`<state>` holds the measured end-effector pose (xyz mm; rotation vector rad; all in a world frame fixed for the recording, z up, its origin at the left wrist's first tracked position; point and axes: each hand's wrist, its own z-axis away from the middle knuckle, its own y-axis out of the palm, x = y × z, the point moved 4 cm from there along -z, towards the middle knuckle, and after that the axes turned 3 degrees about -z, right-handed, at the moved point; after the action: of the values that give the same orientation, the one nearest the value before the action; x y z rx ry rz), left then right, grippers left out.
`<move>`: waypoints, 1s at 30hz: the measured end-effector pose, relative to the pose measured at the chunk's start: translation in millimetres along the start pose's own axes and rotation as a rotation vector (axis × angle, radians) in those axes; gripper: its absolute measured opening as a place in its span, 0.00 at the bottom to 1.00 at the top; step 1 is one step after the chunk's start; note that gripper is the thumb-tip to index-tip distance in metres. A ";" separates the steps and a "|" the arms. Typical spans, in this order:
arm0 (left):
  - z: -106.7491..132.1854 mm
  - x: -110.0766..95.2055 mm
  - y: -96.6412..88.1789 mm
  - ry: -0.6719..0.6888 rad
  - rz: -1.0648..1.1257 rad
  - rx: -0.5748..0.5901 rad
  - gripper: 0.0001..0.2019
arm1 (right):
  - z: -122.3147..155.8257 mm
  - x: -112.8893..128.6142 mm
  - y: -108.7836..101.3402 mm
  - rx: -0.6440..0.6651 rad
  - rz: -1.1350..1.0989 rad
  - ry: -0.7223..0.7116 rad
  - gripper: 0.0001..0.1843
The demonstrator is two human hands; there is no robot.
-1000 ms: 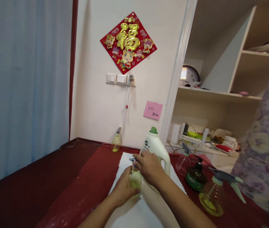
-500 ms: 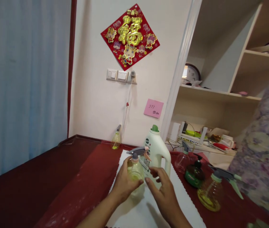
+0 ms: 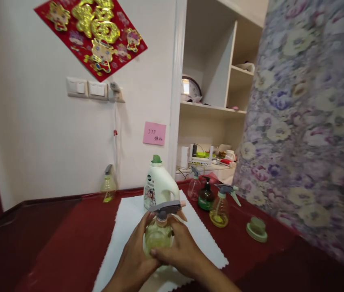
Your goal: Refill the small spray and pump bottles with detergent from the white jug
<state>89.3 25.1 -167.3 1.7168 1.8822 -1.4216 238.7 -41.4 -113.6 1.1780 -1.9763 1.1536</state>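
Note:
A spray bottle (image 3: 157, 237) with yellowish liquid and a grey and pink trigger head stands between my hands, above the white cloth (image 3: 114, 243). My left hand (image 3: 135, 251) wraps its left side. From the right, my right hand (image 3: 181, 245) closes round the body, its thumb across the front and its fingers near the neck. The nozzle points right. Just behind it stands a large pale green detergent jug (image 3: 163, 184) with a green cap. Whether the spray bottle's base touches the cloth I cannot tell.
On the red table cover (image 3: 59, 239), a spray bottle (image 3: 108, 188) stands by the wall. To the right are a clear spray bottle (image 3: 194, 187), a dark pump bottle (image 3: 205, 198), a spray bottle with yellow liquid (image 3: 220, 211) and a round green object (image 3: 256, 230). A floral curtain (image 3: 306, 121) hangs at right.
My right hand has come in from beside the spray bottle and now grips it along with the left. The view has swung to the right, showing more of the curtain.

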 end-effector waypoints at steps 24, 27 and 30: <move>-8.2 -4.9 -1.2 0.038 -0.226 0.036 0.17 | 85.2 -136.2 -170.3 -0.517 0.411 0.364 0.32; -8.7 -5.0 -1.7 0.042 -0.228 0.027 0.17 | 82.5 -138.1 -170.4 -0.522 0.378 0.360 0.35; -8.9 -6.0 -2.7 0.042 -0.207 0.021 0.17 | 84.9 -137.7 -169.7 -0.517 0.345 0.357 0.38</move>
<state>92.5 28.4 -157.2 1.6115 2.1278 -1.4931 449.5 -101.5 -196.8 0.3518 -2.0570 0.8491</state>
